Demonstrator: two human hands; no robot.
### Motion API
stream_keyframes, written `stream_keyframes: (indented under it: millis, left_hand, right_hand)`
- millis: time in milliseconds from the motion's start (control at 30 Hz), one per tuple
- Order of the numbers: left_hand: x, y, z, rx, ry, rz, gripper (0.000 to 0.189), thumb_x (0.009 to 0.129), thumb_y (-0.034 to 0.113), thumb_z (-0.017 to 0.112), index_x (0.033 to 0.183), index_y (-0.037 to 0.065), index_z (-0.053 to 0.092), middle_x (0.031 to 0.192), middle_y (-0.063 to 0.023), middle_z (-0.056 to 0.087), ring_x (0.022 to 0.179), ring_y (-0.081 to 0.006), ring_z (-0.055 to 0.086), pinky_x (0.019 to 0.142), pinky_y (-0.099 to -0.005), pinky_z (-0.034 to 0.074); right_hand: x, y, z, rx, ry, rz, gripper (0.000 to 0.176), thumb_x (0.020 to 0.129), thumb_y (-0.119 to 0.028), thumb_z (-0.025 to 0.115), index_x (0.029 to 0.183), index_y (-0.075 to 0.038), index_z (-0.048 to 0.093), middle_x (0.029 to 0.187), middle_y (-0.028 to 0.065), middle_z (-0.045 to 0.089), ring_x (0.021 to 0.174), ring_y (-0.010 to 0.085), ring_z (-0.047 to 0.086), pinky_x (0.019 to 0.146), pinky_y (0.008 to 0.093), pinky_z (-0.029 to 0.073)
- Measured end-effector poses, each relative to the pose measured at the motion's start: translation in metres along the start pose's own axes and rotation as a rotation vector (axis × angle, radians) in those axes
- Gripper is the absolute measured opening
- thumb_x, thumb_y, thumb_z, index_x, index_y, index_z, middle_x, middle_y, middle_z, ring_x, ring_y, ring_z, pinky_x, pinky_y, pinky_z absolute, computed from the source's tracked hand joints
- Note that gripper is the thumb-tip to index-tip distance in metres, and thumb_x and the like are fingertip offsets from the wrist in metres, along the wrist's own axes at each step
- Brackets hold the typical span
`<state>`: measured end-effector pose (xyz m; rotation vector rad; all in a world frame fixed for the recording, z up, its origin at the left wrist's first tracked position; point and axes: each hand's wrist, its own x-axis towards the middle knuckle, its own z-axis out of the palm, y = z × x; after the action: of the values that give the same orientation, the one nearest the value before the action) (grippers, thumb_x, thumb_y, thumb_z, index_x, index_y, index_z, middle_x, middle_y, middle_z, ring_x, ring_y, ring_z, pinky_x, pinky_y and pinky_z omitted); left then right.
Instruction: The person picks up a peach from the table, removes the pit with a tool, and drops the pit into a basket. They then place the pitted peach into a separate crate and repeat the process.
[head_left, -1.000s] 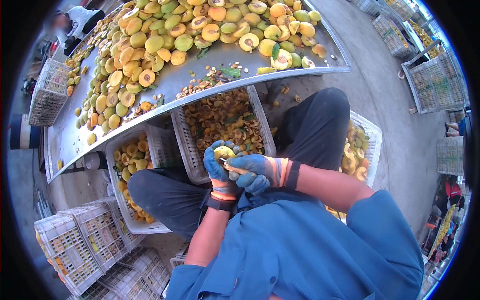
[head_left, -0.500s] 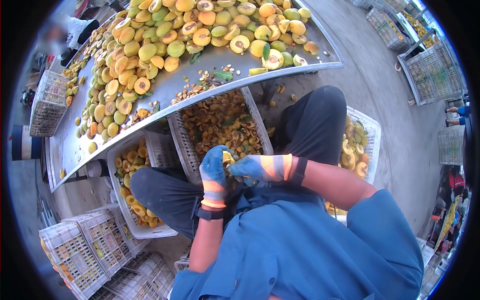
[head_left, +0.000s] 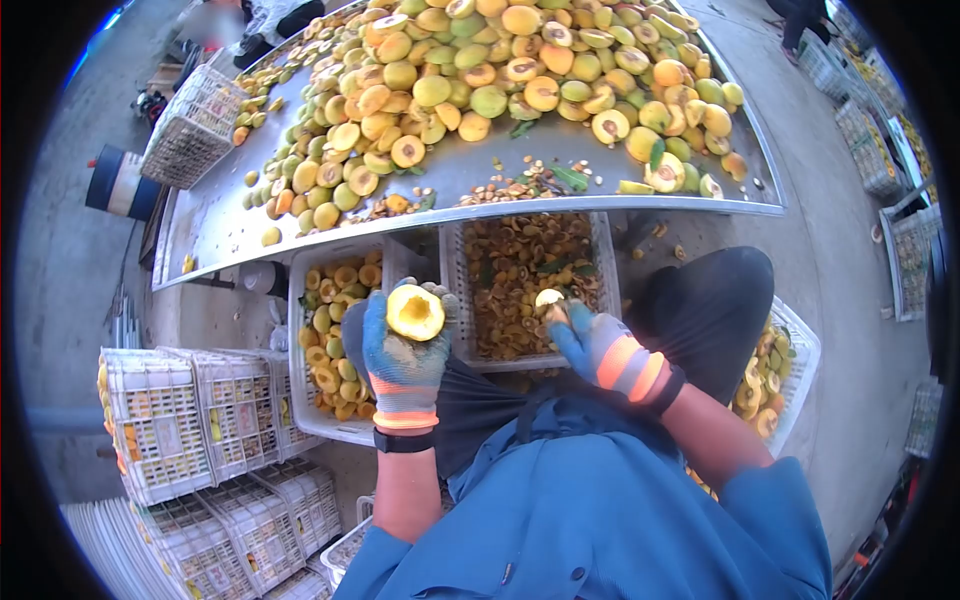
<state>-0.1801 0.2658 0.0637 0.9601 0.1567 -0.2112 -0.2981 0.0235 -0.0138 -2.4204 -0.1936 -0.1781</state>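
Observation:
My left hand [head_left: 405,345], in a blue-and-orange glove, is closed around a yellow peach half [head_left: 415,312]. Its cut face is turned up, with a hollow in the middle. In my right hand [head_left: 602,352], also gloved, the fingers are closed on a small piece [head_left: 549,299], pale on top and brownish below, whose kind I cannot make out. Beneath and beyond this hand stands a crate of brownish fruit scraps [head_left: 605,265]. Left of it, behind my left hand, a crate of hollowed fruit halves [head_left: 297,300] is partly covered.
A metal table [head_left: 450,185] in front bears a big heap of cut fruit [head_left: 430,90], loose pits and leaves. By my right leg is another fruit crate [head_left: 800,350]. Stacked white crates [head_left: 160,430] stand at left, with a drum [head_left: 122,182] farther back. A person is at the far left.
My hands were together at one fruit and are now apart. The left has come up with the hollowed half, the right has moved right over the scrap crate. The view has shifted.

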Motion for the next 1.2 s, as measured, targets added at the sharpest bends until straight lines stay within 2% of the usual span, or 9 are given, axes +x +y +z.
stream_keyframes:
  millis: [167,267,367,467,567,700,967,1100,1200]
  left_hand:
    - [-0.001,0.070,-0.053,1.320,0.077,0.678,0.041,0.096,0.016,0.078,0.129,-0.003,0.060,0.123,-0.0206,0.068,0.112,-0.0294,0.068,0.100,-0.0439,0.055]
    - [0.049,0.091,-0.167,2.143,0.734,0.849,0.052,0.093,0.019,0.078,0.138,-0.001,0.059,0.132,-0.0219,0.062,0.125,-0.0351,0.058,0.109,-0.0474,0.046]
    - [0.041,0.082,-0.115,1.514,0.421,0.698,0.049,0.092,0.019,0.079,0.135,0.000,0.062,0.131,-0.0211,0.062,0.123,-0.0363,0.058,0.108,-0.0465,0.046]
    - [0.054,0.043,-0.064,1.583,0.203,1.056,0.040,0.090,0.011,0.079,0.127,0.001,0.067,0.130,-0.0180,0.064,0.122,-0.0329,0.061,0.106,-0.0428,0.049]
    - [0.073,0.021,-0.013,1.415,0.035,0.958,0.036,0.089,0.007,0.080,0.123,0.002,0.069,0.129,-0.0168,0.064,0.121,-0.0323,0.063,0.105,-0.0415,0.049]
    - [0.141,-0.006,0.048,1.239,-0.209,0.884,0.037,0.087,0.006,0.080,0.122,0.003,0.069,0.126,-0.0163,0.066,0.119,-0.0335,0.064,0.104,-0.0413,0.051]
    - [0.351,-0.045,0.117,1.523,-0.158,1.027,0.072,0.082,0.037,0.086,0.141,0.005,0.060,0.140,-0.0250,0.059,0.132,-0.0437,0.055,0.112,-0.0503,0.045]
    - [0.405,-0.035,0.156,1.452,-0.178,0.949,0.074,0.087,0.044,0.084,0.143,0.003,0.059,0.141,-0.0229,0.060,0.132,-0.0421,0.056,0.113,-0.0479,0.045]
    - [0.460,-0.046,0.162,1.576,-0.276,0.973,0.079,0.089,0.053,0.079,0.146,0.004,0.056,0.141,-0.0238,0.061,0.131,-0.0432,0.056,0.113,-0.0489,0.045]
  right_hand:
    - [-0.002,-0.008,-0.007,0.156,-0.161,0.319,0.042,0.108,-0.035,0.050,0.128,0.000,0.062,0.109,0.0313,0.070,0.091,0.0479,0.069,0.080,0.0554,0.054]
    - [0.007,-0.020,-0.020,0.135,-0.329,0.496,0.044,0.107,-0.041,0.052,0.120,-0.001,0.065,0.103,0.0283,0.072,0.093,0.0490,0.068,0.085,0.0548,0.052]
    - [-0.003,-0.010,-0.005,0.179,-0.248,0.446,0.041,0.106,-0.040,0.057,0.116,-0.002,0.066,0.096,0.0270,0.072,0.085,0.0498,0.068,0.078,0.0555,0.053]
    - [0.003,-0.010,-0.009,0.322,-0.114,0.429,0.035,0.104,-0.036,0.063,0.114,-0.003,0.066,0.094,0.0282,0.071,0.085,0.0491,0.069,0.077,0.0550,0.053]
    - [0.011,-0.002,-0.011,0.427,-0.108,0.437,0.033,0.103,-0.034,0.064,0.115,-0.003,0.065,0.095,0.0293,0.071,0.087,0.0482,0.070,0.076,0.0543,0.054]
    - [-0.002,0.005,-0.021,-0.026,0.000,-0.182,0.029,0.100,-0.015,0.062,0.125,0.000,0.064,0.101,0.0284,0.066,0.072,0.0428,0.068,0.064,0.0490,0.056]
    - [0.059,0.016,-0.134,1.006,0.222,0.789,0.017,0.096,-0.006,0.069,0.112,-0.002,0.067,0.081,0.0009,0.067,0.059,0.0064,0.058,0.055,0.0239,0.048]
    - [0.132,0.105,-0.221,0.825,0.382,0.630,0.018,0.097,-0.007,0.066,0.114,0.000,0.067,0.087,0.0050,0.069,0.074,0.0094,0.064,0.067,0.0268,0.052]
    - [0.228,0.227,-0.251,-0.100,0.417,0.098,0.022,0.097,-0.007,0.070,0.118,0.001,0.068,0.091,0.0068,0.072,0.084,0.0128,0.068,0.074,0.0299,0.054]
